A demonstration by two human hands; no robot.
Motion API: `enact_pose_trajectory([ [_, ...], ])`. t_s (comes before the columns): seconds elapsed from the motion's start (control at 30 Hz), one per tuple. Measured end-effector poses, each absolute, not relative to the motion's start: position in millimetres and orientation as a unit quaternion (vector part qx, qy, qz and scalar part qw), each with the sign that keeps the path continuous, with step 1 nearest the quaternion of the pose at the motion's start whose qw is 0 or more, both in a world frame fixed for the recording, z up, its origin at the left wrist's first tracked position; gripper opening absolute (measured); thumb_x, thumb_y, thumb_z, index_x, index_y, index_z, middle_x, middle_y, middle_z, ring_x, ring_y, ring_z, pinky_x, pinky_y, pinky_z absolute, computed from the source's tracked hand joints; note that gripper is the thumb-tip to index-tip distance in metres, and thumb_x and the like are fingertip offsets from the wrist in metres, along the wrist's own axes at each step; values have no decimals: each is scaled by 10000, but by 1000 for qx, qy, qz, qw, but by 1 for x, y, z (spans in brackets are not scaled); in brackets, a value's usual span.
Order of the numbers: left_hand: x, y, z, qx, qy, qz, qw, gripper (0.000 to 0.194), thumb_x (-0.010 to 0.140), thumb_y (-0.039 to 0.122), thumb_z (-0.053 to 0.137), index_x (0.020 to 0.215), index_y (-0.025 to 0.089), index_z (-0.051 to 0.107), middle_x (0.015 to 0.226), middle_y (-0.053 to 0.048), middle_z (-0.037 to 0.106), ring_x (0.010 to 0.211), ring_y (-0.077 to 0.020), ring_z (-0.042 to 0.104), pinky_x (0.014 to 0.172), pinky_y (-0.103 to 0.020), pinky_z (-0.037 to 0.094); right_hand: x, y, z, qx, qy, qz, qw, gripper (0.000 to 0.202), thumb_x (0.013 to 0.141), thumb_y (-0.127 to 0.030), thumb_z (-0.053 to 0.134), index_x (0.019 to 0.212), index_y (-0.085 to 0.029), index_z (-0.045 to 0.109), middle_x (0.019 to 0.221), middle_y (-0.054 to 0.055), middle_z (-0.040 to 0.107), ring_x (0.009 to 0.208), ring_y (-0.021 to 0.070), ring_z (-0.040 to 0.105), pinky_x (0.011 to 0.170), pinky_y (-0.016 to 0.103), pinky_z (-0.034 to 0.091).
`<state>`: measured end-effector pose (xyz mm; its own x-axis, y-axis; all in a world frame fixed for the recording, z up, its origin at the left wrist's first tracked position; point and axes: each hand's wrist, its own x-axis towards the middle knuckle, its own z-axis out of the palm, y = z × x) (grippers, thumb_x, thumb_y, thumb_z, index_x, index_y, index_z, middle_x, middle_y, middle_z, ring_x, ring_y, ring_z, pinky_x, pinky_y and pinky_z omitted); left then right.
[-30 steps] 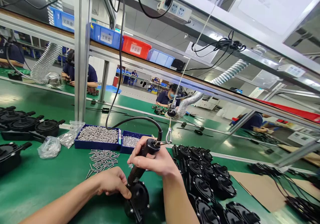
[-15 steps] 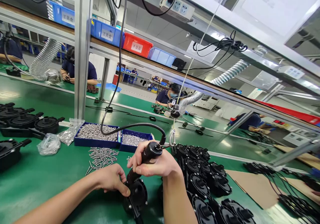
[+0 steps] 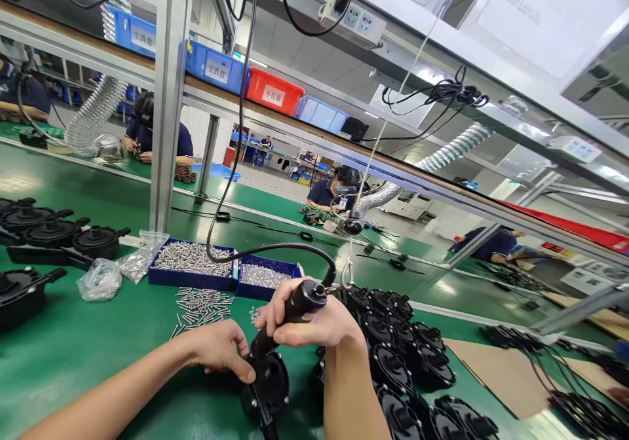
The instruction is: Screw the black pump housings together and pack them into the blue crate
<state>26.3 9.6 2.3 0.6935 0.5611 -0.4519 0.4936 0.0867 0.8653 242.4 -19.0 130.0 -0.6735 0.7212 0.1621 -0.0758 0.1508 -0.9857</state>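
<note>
My right hand [image 3: 314, 319] is wrapped round a black electric screwdriver [image 3: 301, 302], which hangs from a cord and a metal hook. The tool slants down, its lower end against the edge of a round black plastic pump housing [image 3: 271, 381] with silver screws round its rim. My left hand [image 3: 223, 350] grips the housing's left side, thumb on top near the tool's tip; its other fingers are partly hidden. Beyond my hands, loose long screws [image 3: 202, 308] lie on the green bench, with a few small nuts [image 3: 254, 315] beside the tool.
Behind stand a blue tray of screws [image 3: 192, 260] and a blue tray of nuts [image 3: 265, 275]. Rows of black housings [image 3: 393, 361] fill the right; more housings [image 3: 54, 232] and plastic bags [image 3: 99, 279] are at left. A metal post [image 3: 170, 99] and shelf rise beyond. Co-workers sit across.
The top of the screwdriver has shifted slightly right with my right hand, so the tool leans more. My left hand and the housing stay nearly in place. The view has shifted a little.
</note>
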Motion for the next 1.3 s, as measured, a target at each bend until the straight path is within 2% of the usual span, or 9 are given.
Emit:
enact_pose_trajectory([
  [0.2,21,16,-2,683,367,16,631,499,595,577,904,849,250,625,494,100,482,434,-117,341,405,-263,279,242,-21,135,-289,-681,587,328,332,741,-289,986,946,-170,753,994,109,839,990,278,800,872,410,648],
  [0.3,20,21,-5,717,355,18,600,392,809,598,756,920,229,686,608,52,565,472,-132,407,462,-269,364,247,-25,142,-304,-708,557,310,343,706,-284,990,944,-169,771,1052,126,844,999,287,800,840,386,651],
  [0.4,25,23,-12,811,415,130,391,244,992,338,537,1009,216,748,870,-27,650,728,-187,594,693,-300,498,248,-34,149,-370,-706,508,327,283,709,-266,957,920,-183,788,990,93,836,931,263,785,790,350,638],
  [0.5,32,22,-23,868,444,159,156,318,1028,184,465,1163,221,751,1120,-95,647,1034,-264,620,900,-361,501,245,-40,155,-442,-694,450,347,240,748,-268,912,952,-193,811,949,67,810,845,229,745,722,320,608],
  [0.67,39,22,-35,885,445,121,60,368,1070,203,467,1325,238,731,1213,-145,619,1168,-352,571,983,-477,493,243,-37,157,-481,-691,397,366,248,784,-341,895,957,-195,792,960,61,791,810,212,700,683,308,573],
  [0.8,41,23,-34,885,447,122,53,367,1074,211,478,1312,260,753,1255,-152,598,1225,-367,530,1044,-520,463,244,-35,158,-486,-693,394,359,254,785,-360,892,944,-193,785,910,48,775,770,198,680,690,309,571],
  [1.0,46,23,-23,856,485,121,132,277,1030,202,545,900,157,785,1209,-165,609,1220,-378,519,1067,-528,446,244,-41,162,-504,-690,364,371,237,767,-360,891,897,-203,770,896,35,766,821,216,686,742,324,587],
  [1.17,49,19,-23,833,493,140,209,379,999,49,350,1095,113,711,1326,-207,604,1313,-356,515,1162,-523,394,246,-44,164,-518,-679,339,394,265,775,-401,895,891,-207,756,919,56,794,856,248,716,800,368,612],
  [1.3,44,10,-24,785,474,97,387,192,952,158,481,955,199,668,982,-68,721,915,-232,669,855,-360,544,252,-45,162,-525,-665,318,426,347,800,-500,901,944,-215,764,992,90,819,904,284,747,832,409,622],
])
